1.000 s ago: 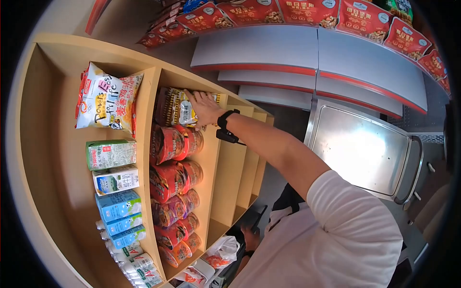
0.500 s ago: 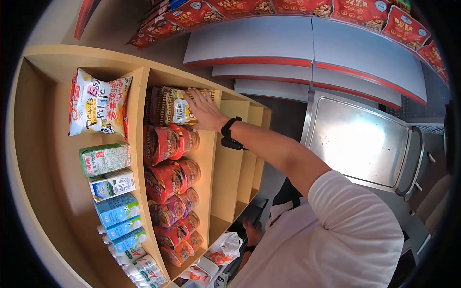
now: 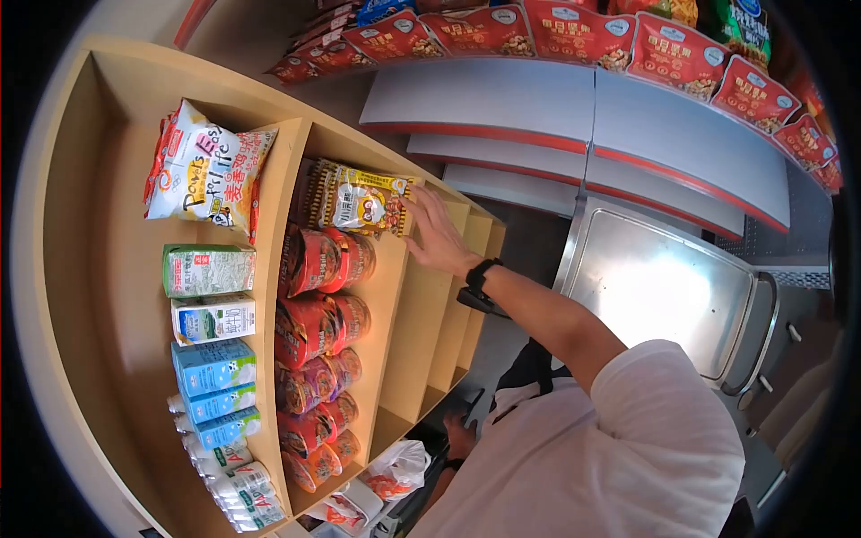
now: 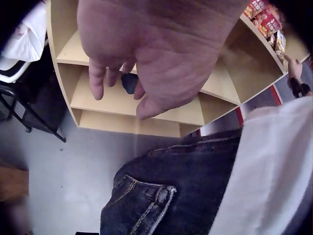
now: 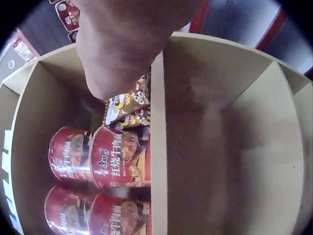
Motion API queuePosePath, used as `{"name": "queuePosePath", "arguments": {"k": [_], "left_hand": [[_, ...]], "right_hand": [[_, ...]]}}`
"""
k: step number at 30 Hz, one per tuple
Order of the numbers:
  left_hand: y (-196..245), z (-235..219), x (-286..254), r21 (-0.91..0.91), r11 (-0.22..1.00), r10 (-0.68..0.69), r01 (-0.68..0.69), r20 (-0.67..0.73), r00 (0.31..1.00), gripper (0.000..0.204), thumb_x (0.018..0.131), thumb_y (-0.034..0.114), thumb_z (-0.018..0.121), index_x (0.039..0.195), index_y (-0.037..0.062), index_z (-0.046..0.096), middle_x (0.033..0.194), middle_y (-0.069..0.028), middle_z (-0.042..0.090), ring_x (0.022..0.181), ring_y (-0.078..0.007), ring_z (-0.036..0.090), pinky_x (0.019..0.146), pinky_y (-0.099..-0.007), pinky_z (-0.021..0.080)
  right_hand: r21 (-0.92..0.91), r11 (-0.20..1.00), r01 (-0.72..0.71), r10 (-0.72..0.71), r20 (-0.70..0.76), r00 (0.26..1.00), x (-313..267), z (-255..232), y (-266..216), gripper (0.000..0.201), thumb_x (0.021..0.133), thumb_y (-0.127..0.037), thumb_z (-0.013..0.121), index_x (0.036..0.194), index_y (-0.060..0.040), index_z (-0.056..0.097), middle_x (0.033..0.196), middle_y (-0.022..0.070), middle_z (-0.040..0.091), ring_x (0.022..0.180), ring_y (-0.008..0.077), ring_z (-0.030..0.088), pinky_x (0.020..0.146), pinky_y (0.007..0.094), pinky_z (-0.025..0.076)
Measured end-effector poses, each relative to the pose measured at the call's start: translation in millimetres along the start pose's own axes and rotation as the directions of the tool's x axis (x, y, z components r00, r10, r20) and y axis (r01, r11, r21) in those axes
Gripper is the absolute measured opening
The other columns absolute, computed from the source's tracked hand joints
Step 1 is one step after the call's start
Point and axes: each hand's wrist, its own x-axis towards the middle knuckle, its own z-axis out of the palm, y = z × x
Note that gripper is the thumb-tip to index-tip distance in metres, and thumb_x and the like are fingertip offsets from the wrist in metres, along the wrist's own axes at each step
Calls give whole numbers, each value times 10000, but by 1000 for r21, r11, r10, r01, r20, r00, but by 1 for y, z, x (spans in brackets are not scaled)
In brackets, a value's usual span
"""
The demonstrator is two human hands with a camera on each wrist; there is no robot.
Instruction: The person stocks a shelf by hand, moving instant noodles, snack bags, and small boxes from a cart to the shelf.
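My right hand point(image 3: 438, 235) reaches to the upper part of the shelf, fingers extended. Its fingertips are right at the front edge of a yellow snack packet point(image 3: 363, 204) with a cartoon face, at the front of a stack of similar packets. In the right wrist view the back of the hand hides part of these packets point(image 5: 128, 105). Red instant noodle cups point(image 3: 316, 260) stand beside the packets. My left hand point(image 4: 156, 58) hangs low by the jeans, fingers loosely bent. A small dark patch shows between its fingers and thumb in the left wrist view.
On the neighbouring shelf are a chip bag point(image 3: 211, 175), drink cartons point(image 3: 211, 271) and white bottles point(image 3: 242, 493). Grey shelves point(image 3: 475, 99) with red nut bags point(image 3: 574, 34) run across the back. A metal tray cart point(image 3: 583, 260) stands behind the arm. A white plastic bag point(image 3: 399, 466) sits low down.
My right hand has drawn back from on top of the yellow packets to their front edge, uncovering the front packet's face. The head view has shifted slightly. My left hand stays low.
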Motion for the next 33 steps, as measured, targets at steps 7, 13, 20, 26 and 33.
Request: {"name": "queuePosePath", "arguments": {"k": [7,13,20,26,33], "left_hand": [[-24,30,36,-86,994,81,-73,97,992,375,806,210,803,1118,28,701,1161,-178,684,1234,-387,566,1049,-467,446],[48,28,6,-331,940,-84,90,31,996,331,871,218,743,1129,15,703,1134,-191,700,1057,-370,681,923,-412,534],[42,98,-70,-542,761,-338,357,139,931,302,913,244,692,1121,26,712,1102,-139,740,1054,-299,700,895,-381,545],[1,165,-149,27,958,278,-285,152,948,185,852,219,646,976,104,720,959,-112,730,957,-352,683,824,-455,553],[-42,209,-149,93,871,453,-482,227,862,134,863,193,655,950,104,706,901,-98,723,875,-309,697,768,-433,557]], "right_hand": [[-23,1000,17,-14,100,995,-30,-47,7,505,877,-56,629,1359,-16,486,1402,234,441,1323,434,429,1127,488,382],[-17,998,64,-61,161,985,-62,-91,-5,429,879,-31,600,1302,-25,530,1353,230,492,1249,422,504,1068,467,435],[-49,997,57,-46,208,977,-132,-185,7,392,886,8,601,1273,-33,551,1358,185,513,1204,407,562,1001,444,493],[-266,964,16,-14,9,1000,-206,-283,20,413,903,57,549,1305,-37,557,1361,196,515,1139,340,607,879,383,544],[-349,920,-176,133,-144,981,-332,-429,-39,426,861,90,553,1264,-45,572,1294,216,568,1121,406,620,909,423,548]]}}
